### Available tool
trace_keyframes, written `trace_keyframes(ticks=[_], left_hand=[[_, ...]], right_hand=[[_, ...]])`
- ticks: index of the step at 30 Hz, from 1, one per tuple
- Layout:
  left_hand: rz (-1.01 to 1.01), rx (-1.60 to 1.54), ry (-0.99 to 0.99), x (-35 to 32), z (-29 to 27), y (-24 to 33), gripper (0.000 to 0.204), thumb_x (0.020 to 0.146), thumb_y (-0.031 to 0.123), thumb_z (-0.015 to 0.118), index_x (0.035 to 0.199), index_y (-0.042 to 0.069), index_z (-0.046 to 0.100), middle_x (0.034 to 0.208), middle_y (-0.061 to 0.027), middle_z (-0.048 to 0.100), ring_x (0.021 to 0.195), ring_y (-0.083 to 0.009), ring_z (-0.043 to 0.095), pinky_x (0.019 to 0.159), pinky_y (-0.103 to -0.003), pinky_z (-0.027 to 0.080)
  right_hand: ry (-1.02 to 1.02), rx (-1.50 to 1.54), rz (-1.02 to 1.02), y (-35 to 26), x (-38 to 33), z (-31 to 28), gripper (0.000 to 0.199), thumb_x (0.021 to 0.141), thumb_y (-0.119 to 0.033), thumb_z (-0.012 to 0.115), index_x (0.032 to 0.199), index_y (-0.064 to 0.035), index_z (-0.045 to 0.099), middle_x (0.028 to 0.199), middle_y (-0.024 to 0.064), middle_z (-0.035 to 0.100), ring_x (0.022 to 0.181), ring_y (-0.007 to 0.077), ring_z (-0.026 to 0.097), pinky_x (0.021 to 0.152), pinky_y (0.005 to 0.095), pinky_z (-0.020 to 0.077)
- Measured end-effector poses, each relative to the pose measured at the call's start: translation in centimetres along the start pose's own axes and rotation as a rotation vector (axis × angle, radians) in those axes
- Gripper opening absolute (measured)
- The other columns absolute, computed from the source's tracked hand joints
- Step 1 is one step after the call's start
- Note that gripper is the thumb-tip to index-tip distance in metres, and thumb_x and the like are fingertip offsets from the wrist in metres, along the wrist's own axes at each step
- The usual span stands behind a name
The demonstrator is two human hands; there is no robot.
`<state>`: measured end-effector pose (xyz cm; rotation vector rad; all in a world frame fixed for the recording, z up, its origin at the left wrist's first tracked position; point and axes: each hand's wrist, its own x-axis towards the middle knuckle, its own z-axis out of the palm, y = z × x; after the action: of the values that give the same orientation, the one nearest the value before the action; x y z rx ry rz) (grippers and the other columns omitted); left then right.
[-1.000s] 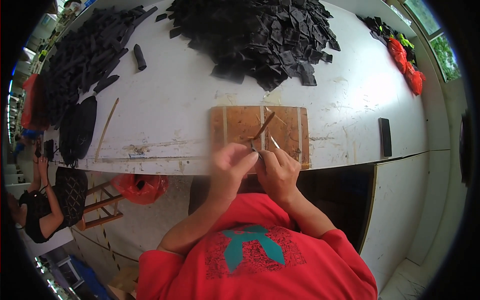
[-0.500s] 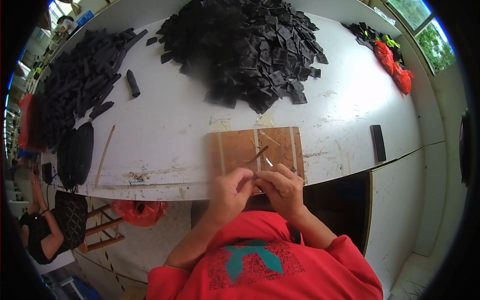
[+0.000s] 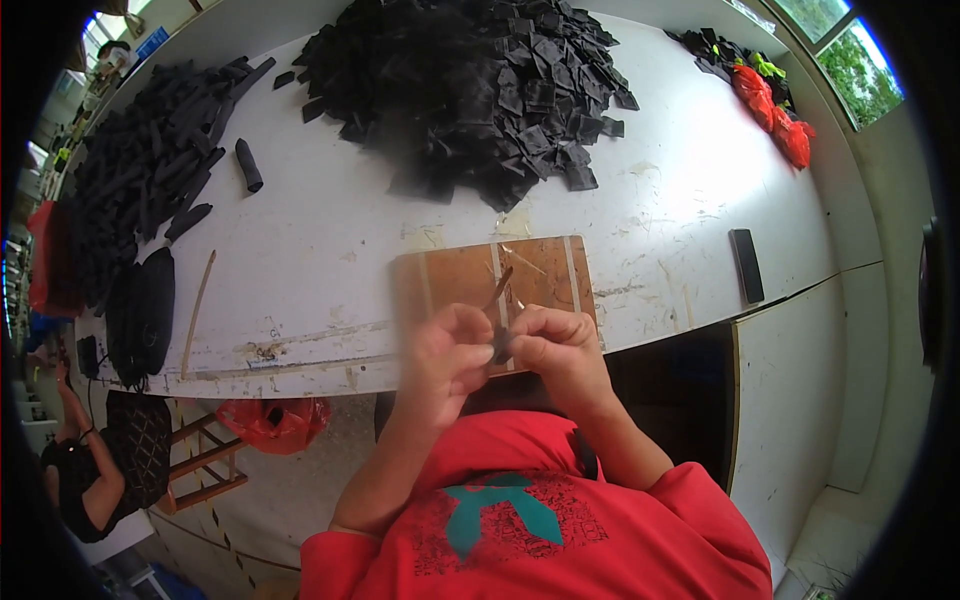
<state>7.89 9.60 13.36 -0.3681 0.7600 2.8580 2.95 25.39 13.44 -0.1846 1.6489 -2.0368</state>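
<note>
While both hands pinch, small dark piece (image 3: 500,345) sits between fingers (image 3: 478,338).

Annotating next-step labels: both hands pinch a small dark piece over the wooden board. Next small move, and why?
Probably lower the small dark piece onto the wooden board. Left hand and right hand both pinch it just above the board's near edge, with a thin stick angled up from it.

A heap of black pieces (image 3: 470,90) lies on the white table (image 3: 320,230) near a dark phone (image 3: 746,265).
</note>
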Motion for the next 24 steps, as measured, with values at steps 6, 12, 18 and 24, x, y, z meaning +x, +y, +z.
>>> trace_keyframes(ticks=[6,12,18,24], left_hand=[[0.695,0.953,0.358,0.2,2.8,-2.2,0.017,0.078,-0.009,0.055,0.094,-0.004,0.054,0.077,-0.0058,0.060,0.063,-0.0057,0.056,0.052,-0.017,0.043],[-0.139,-0.570,-0.414,0.8,3.2,1.9,0.029,0.090,-0.006,0.032,0.118,-0.003,0.038,0.107,-0.0252,0.055,0.030,-0.0028,0.038,0.030,-0.017,0.025],[-0.015,-0.291,-0.135,2.5,2.3,2.6,0.020,0.092,0.002,0.043,0.112,0.001,0.050,0.094,-0.0153,0.061,0.032,-0.0014,0.033,0.031,-0.016,0.023],[0.003,-0.182,-0.049,3.0,0.7,1.3,0.024,0.086,0.003,0.058,0.110,0.004,0.054,0.087,-0.0090,0.063,0.041,-0.0029,0.038,0.035,-0.015,0.026]], right_hand=[[-0.287,0.655,0.296,-1.1,0.1,0.4,0.014,0.089,-0.016,0.057,0.082,-0.0041,0.058,0.076,-0.0028,0.056,0.070,0.0042,0.050,0.063,0.0185,0.0407],[-0.207,-0.022,-0.055,-7.2,0.8,1.1,0.025,0.092,-0.028,0.055,0.079,-0.0067,0.052,0.064,-0.0073,0.041,0.055,0.0019,0.034,0.047,0.0178,0.0249],[-0.312,-0.051,0.140,-7.3,5.6,0.4,0.030,0.093,-0.032,0.053,0.080,-0.0048,0.057,0.064,-0.0051,0.044,0.058,0.0033,0.037,0.052,0.0193,0.0294],[-0.406,0.054,0.149,-4.2,6.2,-1.3,0.029,0.090,-0.034,0.058,0.081,-0.0057,0.059,0.069,-0.0044,0.047,0.059,0.0039,0.040,0.051,0.0175,0.0317]])
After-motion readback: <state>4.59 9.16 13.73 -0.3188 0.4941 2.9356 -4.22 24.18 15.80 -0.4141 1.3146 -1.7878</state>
